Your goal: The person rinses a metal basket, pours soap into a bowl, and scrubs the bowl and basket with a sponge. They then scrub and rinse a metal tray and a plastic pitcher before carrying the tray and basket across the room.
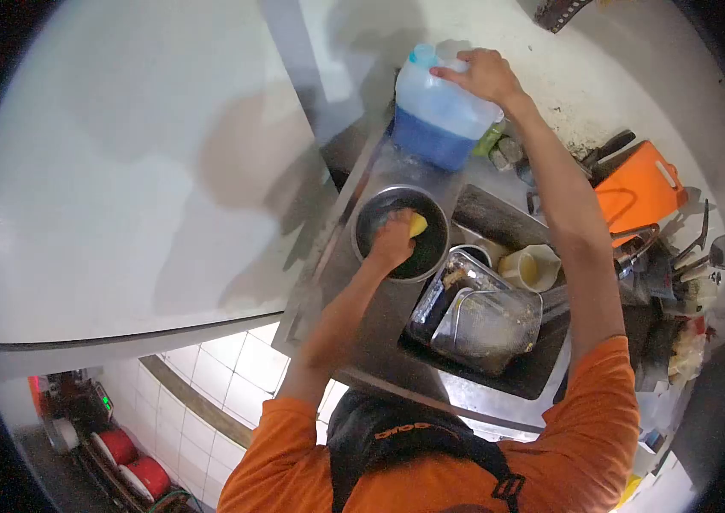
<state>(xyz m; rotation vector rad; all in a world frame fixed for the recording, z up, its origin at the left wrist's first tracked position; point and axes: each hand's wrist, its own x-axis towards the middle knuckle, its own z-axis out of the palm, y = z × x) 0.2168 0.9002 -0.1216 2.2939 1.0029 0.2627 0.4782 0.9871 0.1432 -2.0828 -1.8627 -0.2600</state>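
My left hand (392, 244) is inside a round metal bowl (363, 205), its fingers closed on a yellow sponge (417, 224). The bowl stands on the steel counter to the left of the sink, and its inside looks dark. My right hand (486, 75) is wrapped round the handle at the top of a large translucent jug (444, 103). Blue liquid fills roughly the lower half of the jug, which stands at the back of the counter behind the bowl.
The sink (533, 389) holds clear food containers (491, 325) and a cream-coloured pitcher (530, 268). An orange cutting board (640, 192) leans at the right, near several utensils. A large white panel (140, 171) borders the counter on the left.
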